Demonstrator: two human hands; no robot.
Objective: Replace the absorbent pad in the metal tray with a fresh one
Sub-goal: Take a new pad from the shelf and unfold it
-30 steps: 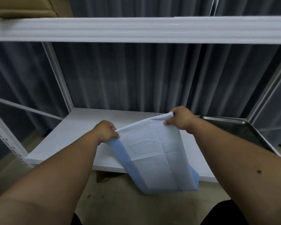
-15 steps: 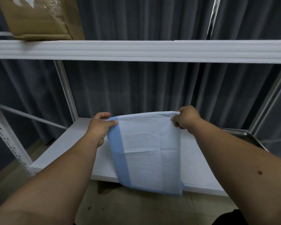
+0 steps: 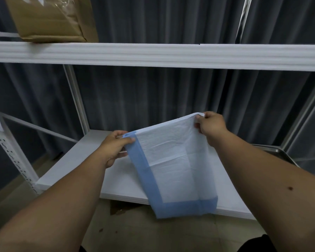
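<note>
A white absorbent pad [image 3: 171, 166] with blue borders hangs partly folded in the air above the lower white shelf [image 3: 91, 160]. My left hand [image 3: 115, 146] pinches its upper left blue corner. My right hand [image 3: 210, 125] pinches the upper right corner, held a little higher. The pad's lower edge dangles past the shelf's front edge. Only a corner of the metal tray [image 3: 278, 151] shows at the right of the shelf, behind my right forearm; its inside is hidden.
An upper white shelf beam [image 3: 153, 53] crosses the view above my hands, with a brown cardboard parcel [image 3: 53, 17] on it at the left. White uprights stand at left [image 3: 13, 153] and right. Dark grey curtains hang behind. A stained floor lies below.
Both hands have lifted the pad and spread it wider; the right corner now sits higher than the left. The view has tilted up, so less of the tray shows.
</note>
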